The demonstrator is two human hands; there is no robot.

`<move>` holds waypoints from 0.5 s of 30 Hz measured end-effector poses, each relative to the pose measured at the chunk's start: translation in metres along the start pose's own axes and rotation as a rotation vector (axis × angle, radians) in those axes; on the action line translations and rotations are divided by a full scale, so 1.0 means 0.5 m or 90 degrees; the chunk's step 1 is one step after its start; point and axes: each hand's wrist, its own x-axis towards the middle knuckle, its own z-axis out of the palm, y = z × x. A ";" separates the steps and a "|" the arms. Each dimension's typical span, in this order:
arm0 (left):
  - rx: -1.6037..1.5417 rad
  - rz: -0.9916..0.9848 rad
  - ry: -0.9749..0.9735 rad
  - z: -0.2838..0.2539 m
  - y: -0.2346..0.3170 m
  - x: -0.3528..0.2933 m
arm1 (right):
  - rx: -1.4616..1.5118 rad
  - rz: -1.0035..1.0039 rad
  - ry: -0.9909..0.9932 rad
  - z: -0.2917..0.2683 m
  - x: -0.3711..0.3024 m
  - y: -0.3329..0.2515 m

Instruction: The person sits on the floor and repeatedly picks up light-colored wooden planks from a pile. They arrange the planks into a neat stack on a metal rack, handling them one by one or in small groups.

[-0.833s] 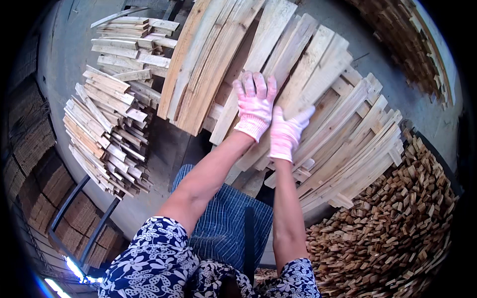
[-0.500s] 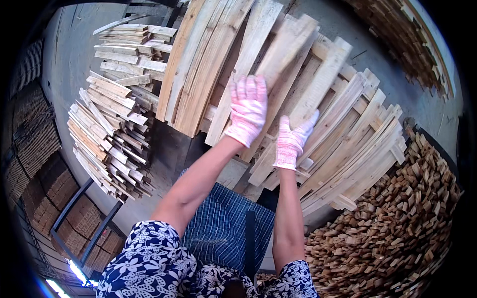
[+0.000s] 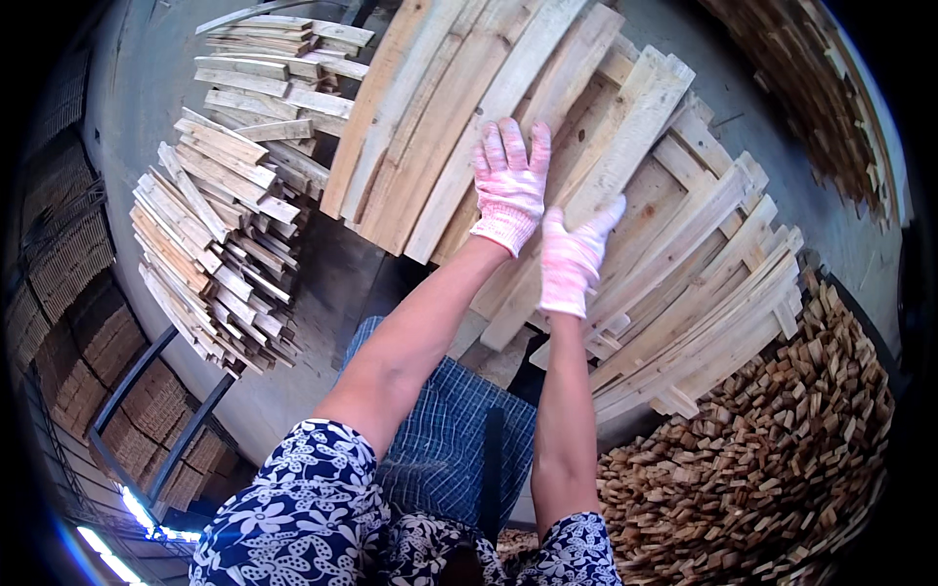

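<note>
Pale wooden boards (image 3: 445,107) lie side by side over a stack of wood in front of me. My left hand (image 3: 510,186), in a pink-and-white knit glove, rests flat on them with its fingers stretched out. To its right, my right hand (image 3: 575,259) wears a matching glove. It straddles a loose wooden board (image 3: 630,142), thumb along the left edge and fingers along the right. That board slants across the others, its far end toward the upper right. Between it and the boards farther right, a gap shows wood underneath.
At the left stand piles of short wooden slats (image 3: 220,234). A large heap of small wood pieces (image 3: 752,469) fills the lower right. More stacked wood (image 3: 821,98) is at the far right. A dark metal frame (image 3: 137,391) stands at the lower left.
The boards at the left have come closer together, narrowing the gaps between them. My left hand has shifted slightly right and away from me. The right hand stays at its board.
</note>
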 end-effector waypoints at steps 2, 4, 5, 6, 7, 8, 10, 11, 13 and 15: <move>-0.065 0.036 -0.046 -0.023 -0.018 0.000 | -0.114 0.017 0.025 0.028 0.005 -0.009; -0.034 0.063 -0.125 -0.064 -0.039 0.002 | -0.067 0.084 -0.023 0.025 0.008 -0.015; -0.101 0.079 -0.165 -0.106 -0.050 0.000 | -0.100 0.090 -0.018 0.024 0.007 -0.018; -0.165 0.095 -0.198 -0.144 -0.070 0.004 | -0.114 0.093 -0.009 0.021 0.008 -0.025; -0.157 0.125 -0.112 -0.139 -0.121 0.008 | -0.131 0.100 0.003 0.022 0.010 -0.025; -0.184 0.149 -0.028 -0.133 -0.192 0.030 | -0.150 0.110 0.016 0.020 0.007 -0.026; -0.083 0.023 0.007 -0.154 -0.342 0.088 | -0.114 0.114 0.000 0.024 0.007 -0.047; -0.109 -0.098 0.046 -0.115 -0.456 0.101 | -0.104 0.126 -0.026 0.042 0.004 -0.082; -0.269 -0.261 -0.219 -0.085 -0.557 0.093 | -0.058 0.023 -0.041 0.093 -0.016 -0.096; -0.333 -0.226 -0.316 -0.065 -0.569 0.084 | 0.006 0.015 -0.034 0.125 -0.022 -0.113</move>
